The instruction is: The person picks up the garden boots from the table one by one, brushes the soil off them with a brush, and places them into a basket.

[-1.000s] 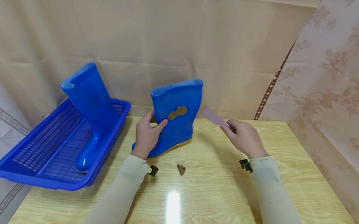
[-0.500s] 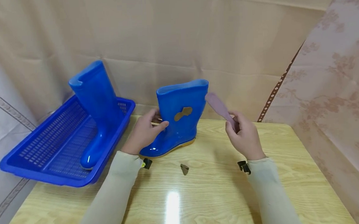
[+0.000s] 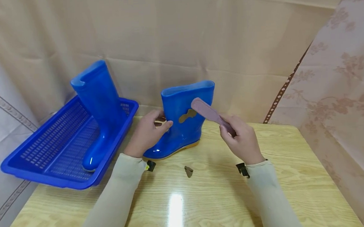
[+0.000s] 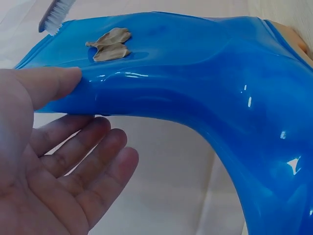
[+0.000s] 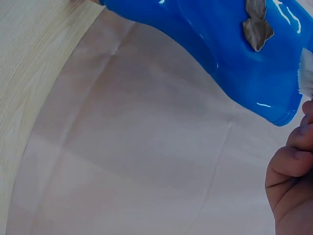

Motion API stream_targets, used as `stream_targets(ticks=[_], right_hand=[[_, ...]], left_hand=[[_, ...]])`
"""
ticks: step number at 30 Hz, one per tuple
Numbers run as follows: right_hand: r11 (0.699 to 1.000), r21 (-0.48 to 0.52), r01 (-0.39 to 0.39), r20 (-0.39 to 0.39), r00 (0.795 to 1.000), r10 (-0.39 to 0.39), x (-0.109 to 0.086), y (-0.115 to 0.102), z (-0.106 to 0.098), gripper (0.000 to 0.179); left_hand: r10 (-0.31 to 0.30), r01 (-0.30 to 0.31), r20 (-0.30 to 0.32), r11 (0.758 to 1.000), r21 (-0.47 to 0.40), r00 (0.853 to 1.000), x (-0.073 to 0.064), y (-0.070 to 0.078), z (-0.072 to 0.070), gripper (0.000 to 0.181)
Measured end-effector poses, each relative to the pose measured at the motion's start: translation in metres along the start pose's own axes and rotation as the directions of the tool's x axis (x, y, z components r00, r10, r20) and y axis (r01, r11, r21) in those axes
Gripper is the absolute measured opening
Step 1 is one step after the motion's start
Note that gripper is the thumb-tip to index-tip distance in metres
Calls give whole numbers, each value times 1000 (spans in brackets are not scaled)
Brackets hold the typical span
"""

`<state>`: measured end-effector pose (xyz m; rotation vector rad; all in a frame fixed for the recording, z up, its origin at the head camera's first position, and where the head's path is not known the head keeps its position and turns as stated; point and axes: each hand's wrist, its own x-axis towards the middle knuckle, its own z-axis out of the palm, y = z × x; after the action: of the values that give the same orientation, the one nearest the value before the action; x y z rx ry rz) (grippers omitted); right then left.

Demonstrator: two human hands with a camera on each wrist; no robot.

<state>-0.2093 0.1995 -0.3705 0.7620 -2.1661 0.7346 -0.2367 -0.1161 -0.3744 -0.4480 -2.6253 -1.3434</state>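
A blue rain boot (image 3: 183, 133) with a tan sole stands upright on the table, its toe to the left. A brown, mud-like patch (image 4: 111, 45) sticks to the side of its shaft. My left hand (image 3: 149, 132) holds the front of the shaft, thumb on the near side and fingers behind, loosely bent in the left wrist view. In my right hand (image 3: 242, 138) is a pinkish brush (image 3: 206, 110) gripped by its handle. Its head is in front of the shaft, beside the patch. White bristles (image 5: 306, 73) face the boot; in both wrist views they look slightly apart from it.
On the left a blue plastic basket (image 3: 47, 182) holds a second blue boot (image 3: 99, 103), upright. A small brown scrap (image 3: 189, 171) lies on the wooden table (image 3: 219, 203) before the boot. A beige curtain (image 3: 129, 34) hangs behind.
My right hand has raised the brush, then brought it left from beside the boot to in front of the shaft. My left hand stays at the boot, whose toe is now more exposed.
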Motion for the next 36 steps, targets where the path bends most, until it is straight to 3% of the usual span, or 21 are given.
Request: stream_targets(ticks=[6, 25, 36], right_hand=[[1000, -18, 20, 7, 1000, -20, -1, 0, 2, 35], [999, -14, 46, 66, 997, -45, -5, -2, 13, 44], [999, -41, -12, 88, 996, 15, -4, -4, 14, 41]], left_hand=[[-11, 10, -30, 998, -56, 999, -2, 4, 0, 49], [-6, 4, -45, 999, -42, 999, -4, 7, -2, 46], [13, -15, -32, 999, -47, 999, -4, 12, 0, 43]])
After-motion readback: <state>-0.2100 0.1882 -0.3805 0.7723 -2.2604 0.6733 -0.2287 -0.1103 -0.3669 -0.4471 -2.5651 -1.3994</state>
